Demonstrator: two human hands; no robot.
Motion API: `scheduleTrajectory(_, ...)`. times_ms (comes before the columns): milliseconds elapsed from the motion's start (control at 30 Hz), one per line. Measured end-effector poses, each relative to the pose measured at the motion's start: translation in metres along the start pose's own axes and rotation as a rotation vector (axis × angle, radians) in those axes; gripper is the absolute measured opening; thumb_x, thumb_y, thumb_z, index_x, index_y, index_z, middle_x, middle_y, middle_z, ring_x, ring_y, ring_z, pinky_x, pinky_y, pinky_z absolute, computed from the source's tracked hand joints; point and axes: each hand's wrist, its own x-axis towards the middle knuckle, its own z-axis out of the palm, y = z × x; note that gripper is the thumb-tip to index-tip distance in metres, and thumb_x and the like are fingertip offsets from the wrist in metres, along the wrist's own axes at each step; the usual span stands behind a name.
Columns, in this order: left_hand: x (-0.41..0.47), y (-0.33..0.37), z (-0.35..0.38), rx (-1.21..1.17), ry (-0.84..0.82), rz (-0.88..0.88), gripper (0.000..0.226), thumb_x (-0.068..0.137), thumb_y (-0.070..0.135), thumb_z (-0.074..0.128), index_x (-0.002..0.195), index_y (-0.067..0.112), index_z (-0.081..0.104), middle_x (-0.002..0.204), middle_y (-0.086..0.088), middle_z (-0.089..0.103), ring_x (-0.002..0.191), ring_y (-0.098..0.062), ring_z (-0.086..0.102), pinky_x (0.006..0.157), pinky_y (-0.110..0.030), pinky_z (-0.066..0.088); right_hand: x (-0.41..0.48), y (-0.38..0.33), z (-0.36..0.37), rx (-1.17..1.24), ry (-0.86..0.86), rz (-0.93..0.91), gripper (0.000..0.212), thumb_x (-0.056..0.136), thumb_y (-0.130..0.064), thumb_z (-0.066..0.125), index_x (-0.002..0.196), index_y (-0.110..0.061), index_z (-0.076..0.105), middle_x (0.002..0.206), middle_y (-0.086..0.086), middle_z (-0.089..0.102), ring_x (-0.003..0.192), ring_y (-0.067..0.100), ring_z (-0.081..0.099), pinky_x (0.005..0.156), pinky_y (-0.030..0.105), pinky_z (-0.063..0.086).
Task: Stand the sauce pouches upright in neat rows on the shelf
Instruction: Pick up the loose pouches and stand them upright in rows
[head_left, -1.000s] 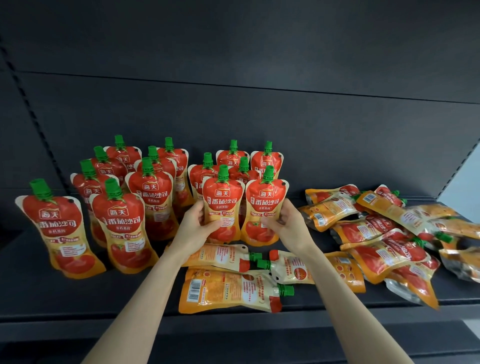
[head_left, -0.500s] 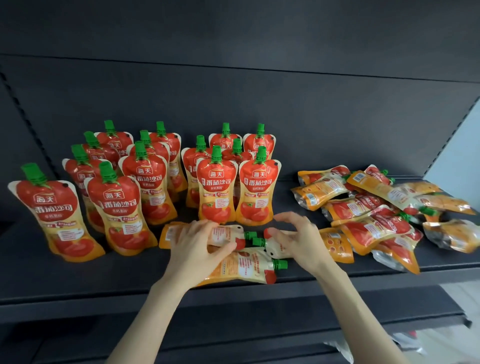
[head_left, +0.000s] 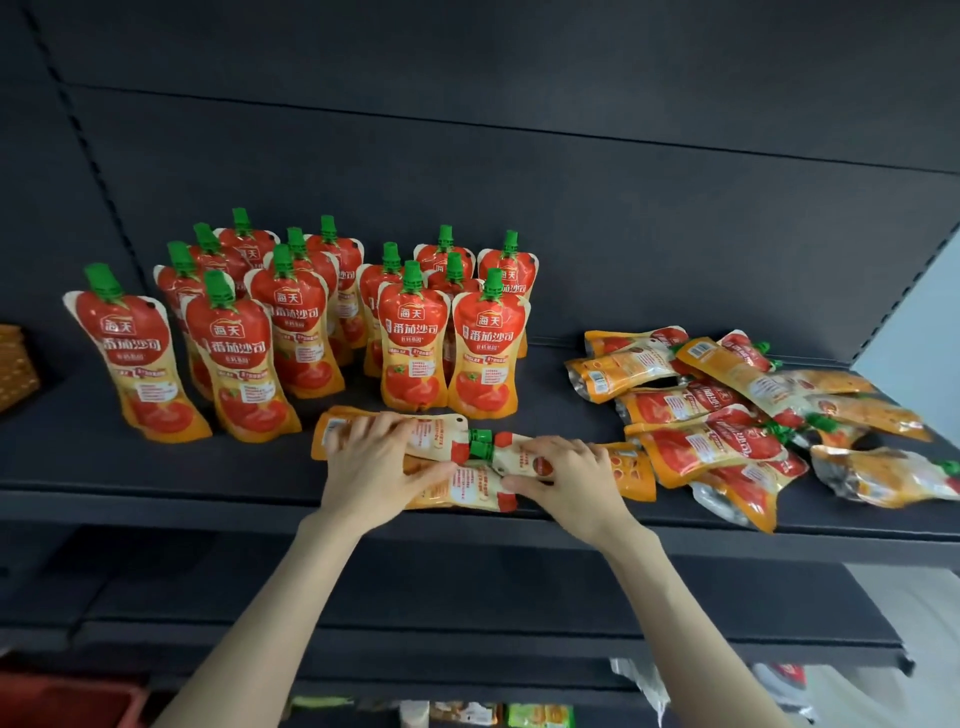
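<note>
Moved off standing red green-capped sauce pouches (head_left: 413, 353), I log: left grip (head_left: 374, 467) flat on orange lying foil pouch (head_left: 434, 434), right grip (head_left: 569, 480) curled round white-backed neighbour pouch (head_left: 524, 457), likely the next pair to stand.

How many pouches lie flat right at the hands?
3. The far pouch lies under the left hand; the right pouch under the right hand; the near pouch lies by the shelf edge between both. Another could be hidden beneath.
</note>
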Motion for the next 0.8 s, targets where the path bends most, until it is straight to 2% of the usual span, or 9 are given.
scheduleTrajectory(67, 0.003, 0.0, 0.0, -0.008, -0.018, -0.019, 0.125, 0.041, 0.097, -0.004, 0.133, 0.029, 0.046, 0.132, 0.009, 0.044, 0.123, -0.02, 0.037, 0.103, -0.043, 0.021, -0.005, 0.002, 0.002, -0.028, 0.057, -0.048, 0.054, 0.085, -0.057, 0.053, 0.129, -0.025, 0.054, 0.134, -0.007, 0.055, 0.124, 0.019, 0.046, 0.102, 0.032, 0.022)
scheduleTrajectory(100, 0.004, 0.0, -0.001, -0.027, -0.023, -0.03, 0.123, 0.041, 0.098, 0.001, 0.131, 0.03, 0.048, 0.131, 0.009, 0.045, 0.123, -0.019, 0.037, 0.103, -0.043, 0.02, -0.006, 0.002, 0.002, -0.032, 0.072, -0.058, 0.054, 0.086, -0.059, 0.049, 0.127, -0.025, 0.055, 0.131, -0.007, 0.057, 0.123, 0.019, 0.047, 0.102, 0.032, 0.022)
scheduleTrajectory(200, 0.005, 0.0, -0.001, -0.071, -0.083, -0.071, 0.097, 0.053, 0.091, 0.025, 0.127, 0.032, 0.047, 0.135, 0.004, 0.04, 0.132, -0.021, 0.028, 0.111, -0.048, 0.01, -0.009, 0.002, 0.004, 0.028, 0.157, -0.072, 0.063, 0.081, -0.066, 0.03, 0.112, -0.024, 0.066, 0.115, -0.005, 0.067, 0.111, 0.022, 0.058, 0.097, 0.037, 0.031)
scheduleTrajectory(267, 0.007, 0.002, 0.0, -0.081, -0.121, -0.087, 0.083, 0.065, 0.085, 0.038, 0.128, 0.032, 0.043, 0.145, 0.0, 0.032, 0.14, -0.024, 0.017, 0.114, -0.051, 0.003, -0.009, 0.004, 0.008, 0.038, 0.237, -0.097, 0.053, 0.085, -0.059, 0.034, 0.103, -0.024, 0.07, 0.106, -0.005, 0.071, 0.101, 0.024, 0.063, 0.091, 0.039, 0.037)
scheduleTrajectory(400, 0.005, 0.004, 0.0, 0.027, -0.036, -0.077, 0.098, 0.058, 0.09, 0.017, 0.129, 0.027, 0.041, 0.138, 0.002, 0.046, 0.132, -0.024, 0.034, 0.106, -0.046, 0.016, -0.008, 0.003, 0.012, 0.073, 0.33, -0.106, 0.028, 0.087, -0.042, 0.052, 0.095, -0.024, 0.073, 0.098, -0.006, 0.073, 0.092, 0.024, 0.065, 0.084, 0.041, 0.041)
scheduleTrajectory(533, 0.01, 0.008, 0.0, 0.075, 0.012, -0.116, 0.086, 0.071, 0.085, 0.029, 0.129, 0.023, 0.046, 0.13, 0.0, 0.05, 0.123, -0.025, 0.039, 0.101, -0.044, 0.022, -0.007, 0.003, 0.012, 0.095, 0.431, -0.129, 0.035, 0.088, -0.043, 0.046, 0.091, -0.022, 0.073, 0.092, -0.005, 0.073, 0.085, 0.024, 0.067, 0.08, 0.037, 0.042)
scheduleTrajectory(667, 0.008, 0.005, 0.005, 0.049, 0.115, -0.131, 0.1, 0.06, 0.09, 0.011, 0.116, 0.023, 0.06, 0.113, 0.0, 0.062, 0.11, -0.025, 0.05, 0.091, -0.044, 0.027, -0.009, 0.005, 0.015, 0.107, 0.471, -0.123, 0.034, 0.09, -0.042, 0.044, 0.09, -0.021, 0.07, 0.094, -0.006, 0.072, 0.086, 0.021, 0.065, 0.081, 0.03, 0.037)
scheduleTrajectory(733, 0.008, 0.004, 0.009, -0.027, 0.192, -0.114, 0.1, 0.063, 0.09, 0.009, 0.107, 0.021, 0.067, 0.099, -0.002, 0.068, 0.1, -0.028, 0.056, 0.086, -0.045, 0.031, -0.009, 0.002, 0.012, 0.143, 0.501, -0.137, 0.03, 0.091, -0.04, 0.044, 0.088, -0.021, 0.067, 0.092, -0.007, 0.072, 0.083, 0.019, 0.063, 0.08, 0.026, 0.036)
scheduleTrajectory(800, 0.01, 0.002, 0.01, -0.107, 0.262, -0.097, 0.095, 0.069, 0.087, 0.011, 0.101, 0.019, 0.069, 0.093, -0.004, 0.07, 0.095, -0.03, 0.06, 0.085, -0.047, 0.036, -0.007, -0.001, 0.005, 0.226, 0.507, -0.144, 0.029, 0.092, -0.039, 0.043, 0.09, -0.019, 0.064, 0.09, -0.006, 0.071, 0.08, 0.018, 0.061, 0.079, 0.03, 0.041)
